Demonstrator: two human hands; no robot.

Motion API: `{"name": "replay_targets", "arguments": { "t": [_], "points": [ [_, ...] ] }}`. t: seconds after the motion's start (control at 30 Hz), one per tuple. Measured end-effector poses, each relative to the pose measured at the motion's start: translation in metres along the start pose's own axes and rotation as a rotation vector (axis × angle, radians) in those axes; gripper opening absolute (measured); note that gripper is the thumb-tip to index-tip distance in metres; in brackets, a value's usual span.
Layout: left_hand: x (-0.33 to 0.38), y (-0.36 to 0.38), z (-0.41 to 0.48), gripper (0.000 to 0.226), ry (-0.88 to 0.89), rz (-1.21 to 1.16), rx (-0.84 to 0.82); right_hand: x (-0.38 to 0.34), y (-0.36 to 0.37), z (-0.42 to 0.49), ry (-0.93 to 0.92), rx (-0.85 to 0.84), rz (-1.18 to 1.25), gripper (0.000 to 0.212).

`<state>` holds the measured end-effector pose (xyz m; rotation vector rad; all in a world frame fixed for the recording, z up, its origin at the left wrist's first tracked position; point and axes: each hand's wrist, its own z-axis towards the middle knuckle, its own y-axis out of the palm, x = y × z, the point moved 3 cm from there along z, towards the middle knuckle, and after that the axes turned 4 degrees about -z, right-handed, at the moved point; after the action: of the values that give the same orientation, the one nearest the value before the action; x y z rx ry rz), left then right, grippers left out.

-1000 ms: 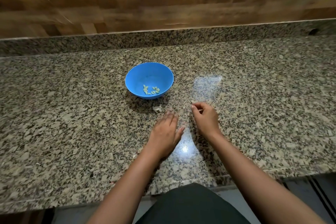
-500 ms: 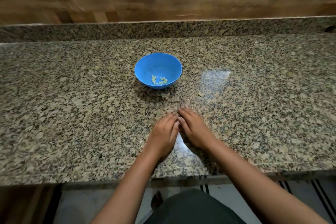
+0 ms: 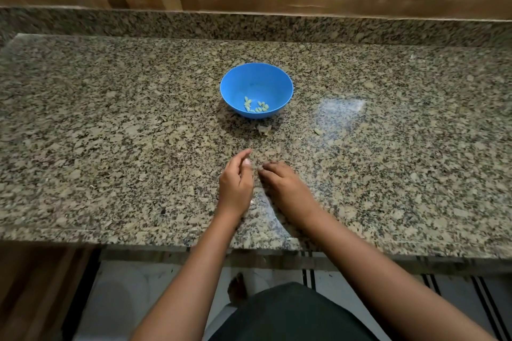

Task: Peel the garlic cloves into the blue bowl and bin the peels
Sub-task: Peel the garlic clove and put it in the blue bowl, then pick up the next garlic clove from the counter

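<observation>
The blue bowl (image 3: 279, 83) stands on the granite counter (image 3: 110, 133) and holds several pale green peeled cloves (image 3: 256, 106). A scrap of papery peel (image 3: 264, 129) lies just in front of the bowl, and a small pale piece (image 3: 317, 131) lies to its right. My left hand (image 3: 235, 183) stands on its edge nearer the counter's front, fingers loosely cupped, with nothing visible in it. My right hand (image 3: 285, 185) lies palm down beside it, fingertips on the counter, blurred. The two hands are a little apart.
A raised granite ledge (image 3: 249, 25) and a wooden wall run along the back. The counter's front edge (image 3: 138, 241) is close to my body. Below it show a tiled floor, a pale rounded shape (image 3: 119, 299) and a foot (image 3: 237, 288).
The view has tipped down and back. My hands, touching at the fingertips half a second ago, have drawn slightly apart, and my left hand has turned from flat onto its edge.
</observation>
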<state>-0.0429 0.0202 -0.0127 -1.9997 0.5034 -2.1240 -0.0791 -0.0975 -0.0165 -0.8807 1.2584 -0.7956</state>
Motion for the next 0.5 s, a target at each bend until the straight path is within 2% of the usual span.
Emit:
{"name": "replay_targets", "arguments": {
  "t": [0.17, 0.27, 0.33, 0.43, 0.5],
  "points": [
    [0.005, 0.000, -0.005, 0.036, 0.004, 0.032, -0.021, 0.002, -0.018, -0.009, -0.019, 0.032, -0.085, 0.029],
    [0.006, 0.003, -0.011, 0.043, -0.005, 0.085, -0.156, 0.003, -0.023, -0.002, 0.045, 0.016, -0.038, 0.021],
    [0.005, 0.005, -0.019, 0.063, 0.023, 0.200, -0.287, 0.010, -0.030, 0.007, 0.246, 0.020, 0.178, 0.016],
    [-0.002, 0.011, -0.024, 0.100, 0.109, 0.573, -0.470, 0.028, -0.040, 0.011, 0.534, 0.037, 0.559, 0.015],
    [-0.010, 0.019, -0.026, 0.107, 0.165, 0.818, -0.519, 0.038, -0.045, 0.006, 0.625, 0.078, 0.714, 0.014]
  ]
}}
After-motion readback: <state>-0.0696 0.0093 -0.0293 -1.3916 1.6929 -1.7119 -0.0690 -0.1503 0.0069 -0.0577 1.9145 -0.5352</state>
